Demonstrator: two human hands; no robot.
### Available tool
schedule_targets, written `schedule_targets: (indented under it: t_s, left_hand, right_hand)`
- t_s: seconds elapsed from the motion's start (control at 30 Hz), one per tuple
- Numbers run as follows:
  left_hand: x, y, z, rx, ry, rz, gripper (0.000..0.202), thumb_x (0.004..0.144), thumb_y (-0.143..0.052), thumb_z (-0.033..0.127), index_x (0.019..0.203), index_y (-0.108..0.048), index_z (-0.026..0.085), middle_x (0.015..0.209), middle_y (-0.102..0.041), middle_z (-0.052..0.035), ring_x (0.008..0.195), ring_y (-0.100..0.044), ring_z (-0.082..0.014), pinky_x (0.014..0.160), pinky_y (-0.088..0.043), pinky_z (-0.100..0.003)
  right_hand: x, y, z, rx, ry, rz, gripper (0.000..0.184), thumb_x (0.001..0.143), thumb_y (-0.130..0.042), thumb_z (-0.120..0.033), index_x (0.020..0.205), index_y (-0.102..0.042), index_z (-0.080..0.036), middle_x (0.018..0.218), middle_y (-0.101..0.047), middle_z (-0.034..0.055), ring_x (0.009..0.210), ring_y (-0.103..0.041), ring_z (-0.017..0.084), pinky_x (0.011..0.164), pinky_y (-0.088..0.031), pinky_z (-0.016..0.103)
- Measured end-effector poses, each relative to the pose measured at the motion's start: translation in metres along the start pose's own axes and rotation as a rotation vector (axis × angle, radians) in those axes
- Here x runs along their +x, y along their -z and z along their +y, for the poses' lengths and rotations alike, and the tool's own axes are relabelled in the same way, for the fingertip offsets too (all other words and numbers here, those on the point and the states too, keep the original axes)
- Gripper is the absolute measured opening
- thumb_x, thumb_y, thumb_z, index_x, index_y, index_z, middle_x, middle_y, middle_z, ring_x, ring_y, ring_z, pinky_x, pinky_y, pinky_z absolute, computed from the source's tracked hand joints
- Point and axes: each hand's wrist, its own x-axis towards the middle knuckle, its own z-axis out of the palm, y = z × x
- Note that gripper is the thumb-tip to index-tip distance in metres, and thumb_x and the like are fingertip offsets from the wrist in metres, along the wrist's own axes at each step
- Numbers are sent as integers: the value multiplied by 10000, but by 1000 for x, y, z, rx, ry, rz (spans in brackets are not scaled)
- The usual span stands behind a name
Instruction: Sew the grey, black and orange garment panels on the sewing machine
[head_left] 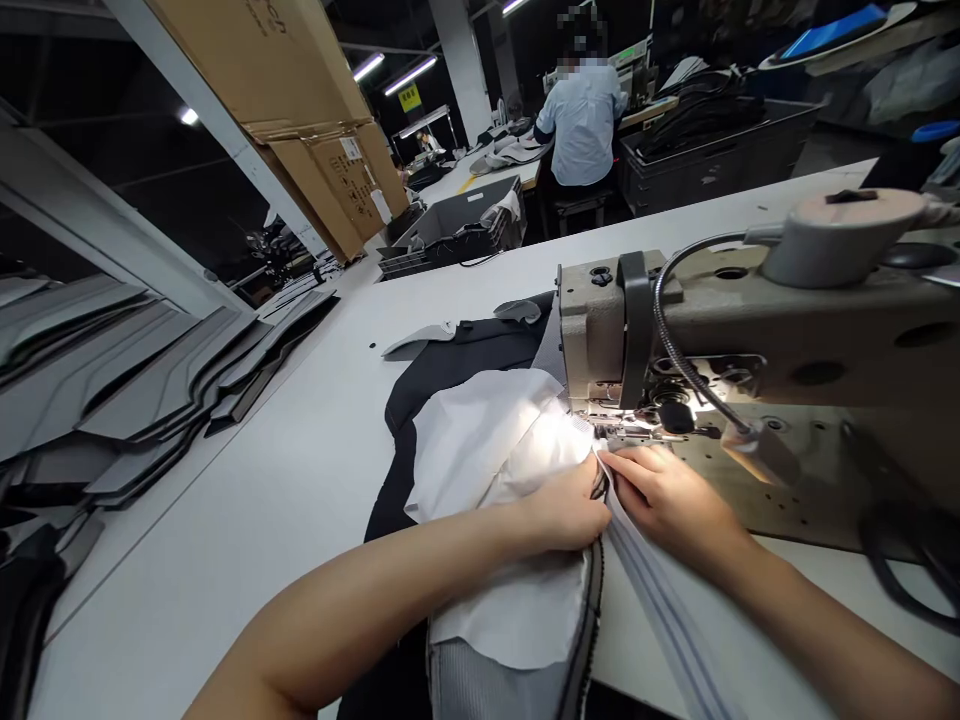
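My left hand point(574, 510) is closed on the dark edge of a sewn fabric piece, fingers curled under and partly hidden. The fabric piece point(517, 620) has a white lining, grey mesh and black parts, and lies across the table beneath my left forearm. With fingertips pressed together, my right hand point(667, 500) pinches a long white strip point(660, 610) with blue-grey lines along it. Both hands are close in front of the needle area of a sewing machine point(675, 330), where its lamp lights the white lining. The needle itself cannot be made out.
Stacks of grey padded panels point(150, 370) lie along the left. Behind the white table point(262, 560) stand a grey crate point(480, 210) and cardboard boxes point(330, 170). A co-worker point(585, 130) sits further back, near a dark bin point(712, 160). A black cable loop point(892, 570) hangs at the right.
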Motion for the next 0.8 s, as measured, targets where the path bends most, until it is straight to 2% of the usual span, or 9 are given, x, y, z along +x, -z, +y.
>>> schedule_targets:
  t_s: [0.07, 0.13, 0.27, 0.33, 0.43, 0.5, 0.57, 0.7, 0.8]
  left_hand:
    - [4, 1, 1, 34, 20, 35, 580, 637, -481, 122, 1215, -459, 162, 1022, -615, -78, 929, -574, -236, 822, -480, -337]
    - [7, 1, 4, 33, 59, 48, 597, 658, -493, 143, 1251, -416, 148, 968, -621, -85, 858, -591, -229, 783, -493, -336]
    - [10, 0, 9, -108, 251, -86, 596, 748, -440, 204, 1318, -286, 124, 616, -544, 14, 514, -539, -169, 530, -491, -290]
    - [8, 0, 10, -163, 265, -131, 564, 789, -384, 195, 1329, -243, 116, 576, -507, 38, 482, -525, -159, 484, -477, -271]
    - [1, 3, 7, 102, 30, -16, 449, 841, -335, 170, 1287, -334, 112, 784, -599, -50, 725, -598, -195, 657, -511, -325]
    - [-4, 6, 3, 449, -180, 146, 368, 858, -353, 162, 1212, -446, 124, 1006, -603, -109, 982, -550, -239, 852, -456, -392]
    - [-8, 10, -1, 706, -298, 243, 314, 852, -382, 146, 1134, -519, 139, 1117, -579, -109, 1107, -465, -272, 939, -377, -434]
    - [-13, 15, 2, 809, -272, 237, 248, 891, -374, 216, 1003, -581, 141, 1060, -607, -93, 1064, -462, -288, 905, -362, -441]
    - [-20, 20, 12, 695, -177, 139, 435, 899, -377, 499, 966, -599, 131, 1028, -608, -113, 1064, -452, -315, 919, -355, -447]
  right_hand:
    - [-1, 2, 3, 30, -20, 12, 314, 896, -380, -214, 1062, -645, -187, 964, -666, 79, 859, -585, 209, 741, -487, 317]
    - [-2, 3, 5, 66, -42, 34, 310, 900, -379, -228, 1046, -651, -198, 976, -674, 70, 873, -600, 202, 750, -498, 310]
    - [1, 8, 4, 148, -140, 60, 300, 907, -393, -322, 979, -663, -212, 941, -696, 54, 865, -635, 197, 765, -510, 313]
    - [4, 11, 2, 176, -234, 39, 294, 892, -418, -385, 929, -661, -223, 895, -704, 42, 815, -650, 197, 725, -518, 313]
    - [8, 14, -4, 173, -319, 6, 255, 841, -487, -438, 862, -632, -230, 815, -693, 28, 730, -647, 195, 641, -516, 306]
    - [10, 15, -7, 159, -314, 0, 222, 815, -506, -434, 823, -594, -229, 788, -669, 29, 726, -631, 197, 627, -507, 305]
    - [10, 15, -8, 151, -294, -7, 196, 802, -501, -415, 814, -558, -228, 785, -643, 34, 746, -615, 200, 643, -500, 308]
    - [11, 15, -5, 159, -268, -52, 175, 806, -485, -384, 859, -531, -224, 810, -618, 37, 765, -597, 196, 683, -489, 311]
    - [10, 17, -2, 185, -294, -67, 202, 812, -507, -426, 847, -514, -228, 800, -607, 30, 743, -587, 189, 670, -484, 302]
